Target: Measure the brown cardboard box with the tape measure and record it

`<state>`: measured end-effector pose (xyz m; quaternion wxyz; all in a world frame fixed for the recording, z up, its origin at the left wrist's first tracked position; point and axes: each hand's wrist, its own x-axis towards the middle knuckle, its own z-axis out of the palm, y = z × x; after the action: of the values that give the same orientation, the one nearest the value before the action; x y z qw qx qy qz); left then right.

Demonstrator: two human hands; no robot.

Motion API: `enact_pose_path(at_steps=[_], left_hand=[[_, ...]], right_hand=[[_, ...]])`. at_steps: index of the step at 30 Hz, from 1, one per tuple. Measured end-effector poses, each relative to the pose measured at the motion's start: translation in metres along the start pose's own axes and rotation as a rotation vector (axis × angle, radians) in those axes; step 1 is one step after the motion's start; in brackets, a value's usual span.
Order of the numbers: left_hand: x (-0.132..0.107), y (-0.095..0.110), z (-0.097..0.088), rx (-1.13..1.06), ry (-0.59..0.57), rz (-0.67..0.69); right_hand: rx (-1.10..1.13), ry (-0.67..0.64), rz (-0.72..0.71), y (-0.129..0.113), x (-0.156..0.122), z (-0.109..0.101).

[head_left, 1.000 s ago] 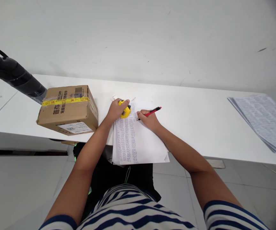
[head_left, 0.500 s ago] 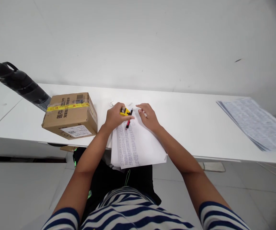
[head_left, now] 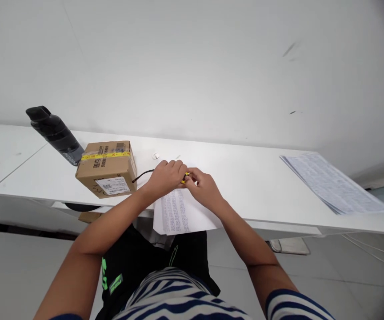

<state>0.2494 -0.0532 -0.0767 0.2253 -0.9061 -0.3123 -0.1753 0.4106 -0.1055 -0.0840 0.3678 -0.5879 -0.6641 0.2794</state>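
Both my hands meet over the top end of a printed sheet of paper (head_left: 175,213) that hangs over the near edge of the white table (head_left: 245,178). My left hand (head_left: 164,177) is closed round a small yellow tape measure (head_left: 186,177), of which only a sliver shows between the fingers. A thin black cord (head_left: 142,174) runs from that hand toward the box. My right hand (head_left: 202,187) is closed too, its fingertips pinched on the yellow tape measure's right side. The red pen is out of sight.
A taped cardboard box (head_left: 107,166) sits left of my hands, with a black bottle (head_left: 56,133) behind it. A small white bit (head_left: 155,155) lies on the table beyond my hands. A stack of printed sheets (head_left: 332,182) lies at the far right.
My right hand let go of the red pen and came across to the yellow tape measure in my left hand. Both hands now close on it. The view pulled back and tilted up.
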Motion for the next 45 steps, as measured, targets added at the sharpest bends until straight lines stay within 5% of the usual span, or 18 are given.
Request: enact_pose_path(at_steps=[6,11,23,26,30,34,39,45], left_hand=[[-0.01,-0.022,-0.034,0.127,-0.106,0.025],[-0.022,-0.031,-0.062,0.178,-0.106,0.02],[-0.049,-0.043,-0.082,0.098,-0.08,-0.214],[-0.061,-0.048,-0.092,-0.138,0.018,-0.484],[-0.072,-0.037,-0.101,-0.873,0.415,-0.911],[-0.071,-0.004,-0.092,-1.613,0.75,-1.039],[-0.071,0.021,-0.079,-2.001,0.74,-0.998],[-0.081,0.018,-0.071,-2.095,0.65,-0.976]], right_hand=[[-0.046,0.138,0.016,0.007,-0.023,-0.012],[0.249,0.115,0.082,0.015,-0.039,-0.028],[0.601,-0.006,-0.003,-0.016,-0.029,-0.019],[0.688,0.033,-0.097,-0.015,-0.024,-0.012],[0.665,0.031,-0.288,-0.017,-0.019,0.018],[0.47,-0.106,-0.529,-0.045,-0.025,0.051],[0.338,-0.114,-0.574,-0.084,-0.026,0.059],[0.339,-0.118,-0.44,-0.09,-0.034,0.071]])
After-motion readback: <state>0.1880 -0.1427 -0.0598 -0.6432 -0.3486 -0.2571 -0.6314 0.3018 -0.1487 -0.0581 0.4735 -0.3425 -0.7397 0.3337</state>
